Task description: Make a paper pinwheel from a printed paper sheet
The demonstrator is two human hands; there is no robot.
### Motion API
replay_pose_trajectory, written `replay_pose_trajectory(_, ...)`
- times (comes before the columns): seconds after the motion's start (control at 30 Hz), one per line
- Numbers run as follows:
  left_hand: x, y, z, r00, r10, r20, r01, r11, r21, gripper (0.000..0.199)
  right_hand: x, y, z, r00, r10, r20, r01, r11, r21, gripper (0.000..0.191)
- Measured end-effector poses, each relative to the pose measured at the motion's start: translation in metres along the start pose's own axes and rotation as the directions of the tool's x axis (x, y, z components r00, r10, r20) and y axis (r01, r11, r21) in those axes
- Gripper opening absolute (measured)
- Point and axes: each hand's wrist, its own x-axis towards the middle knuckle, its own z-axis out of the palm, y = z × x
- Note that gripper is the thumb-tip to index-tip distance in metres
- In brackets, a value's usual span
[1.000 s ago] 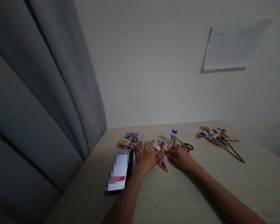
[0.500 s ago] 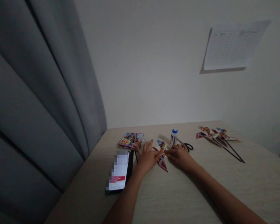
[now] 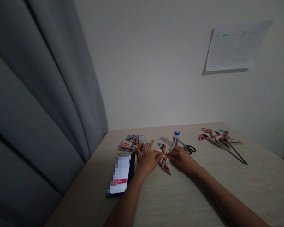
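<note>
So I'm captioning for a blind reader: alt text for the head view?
Two bare hands, left hand and right hand, press a folded paper pinwheel on a table, beside a phone, glue bottle and scissors.

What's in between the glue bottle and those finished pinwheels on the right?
In the head view, black-handled scissors lie on the table just right of the glue bottle; from there to the finished pinwheels the tabletop is bare.

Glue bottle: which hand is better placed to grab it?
Right, probably. The right hand lies just in front of the glue bottle, with the scissors beside it. The left hand is farther off, on the far side of the paper pinwheel.
</note>
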Motion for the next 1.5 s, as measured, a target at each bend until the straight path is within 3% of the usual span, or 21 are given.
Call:
replay_pose_trajectory(0.6,-0.002,-0.002,-0.001,0.998,0.032,0.053,-0.036,0.996,0.081,0.032,0.001,0.000,0.001,1.000,-0.003,-0.001,0.003,1.000,0.009,0.029)
replay_pose_trajectory(1.0,-0.003,-0.006,-0.005,0.998,-0.005,0.065,0.003,0.999,0.032,0.038,0.004,0.012,-0.001,0.987,-0.072,-0.143,0.080,0.995,0.056,0.028)
replay_pose_trajectory(1.17,-0.005,-0.002,-0.006,0.999,0.001,0.049,-0.005,0.996,0.085,0.042,-0.001,-0.001,0.002,0.978,-0.070,-0.197,0.068,0.998,-0.013,0.032)
replay_pose_trajectory(1.3,-0.005,0.000,-0.006,0.999,-0.008,0.032,0.005,0.996,0.087,0.039,-0.006,-0.017,0.005,0.982,-0.084,-0.169,0.074,0.995,-0.062,0.033)
replay_pose_trajectory(1.5,-0.004,-0.005,-0.010,0.998,-0.019,0.060,0.016,0.999,0.042,0.037,-0.003,-0.016,0.010,0.989,-0.062,-0.133,0.044,0.990,-0.134,0.031)
